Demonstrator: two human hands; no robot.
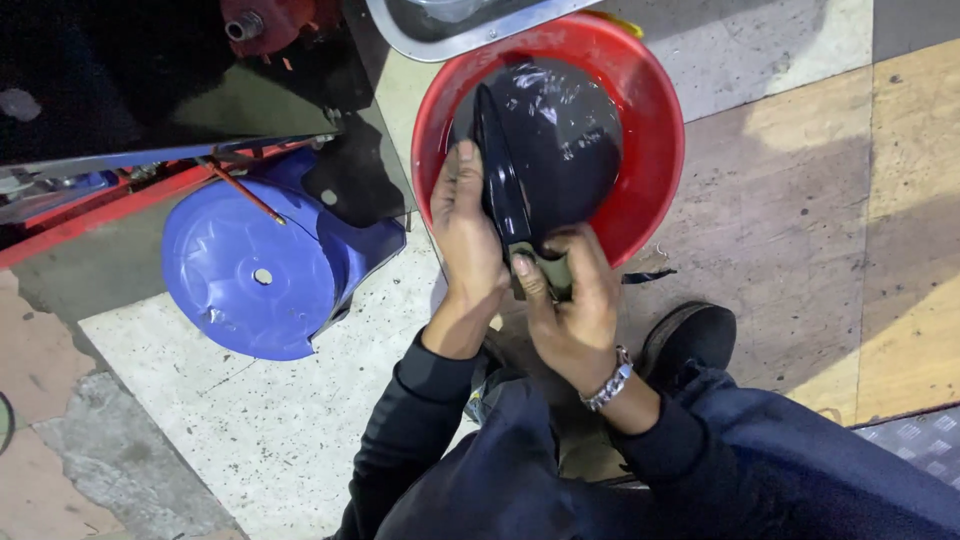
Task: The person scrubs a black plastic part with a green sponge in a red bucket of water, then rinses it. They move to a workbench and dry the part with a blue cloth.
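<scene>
I was crouched over the red basin [655,150] in the upper middle of the frame, holding a glossy black plastic panel [545,135] above it. My left hand [465,235] lay flat along the panel's left edge, fingers stretched up and thumb tucked behind, closed around that rim. My right hand [575,300] was curled tight near the panel's lower end, pressing a small greenish pad [553,270] against it; how firmly I pinched it I couldn't tell from above. The panel looked wet and shiny, sitting partly inside the basin, its lower tip between my two hands. The risk I saw was slip: a wet, smooth shell gripped only along one thin edge could slide out of my left hand and drop into the basin. At centre left a blue round cover [250,270] lay on the floor, well apart. My shoe [690,335] sat just below the basin.
</scene>
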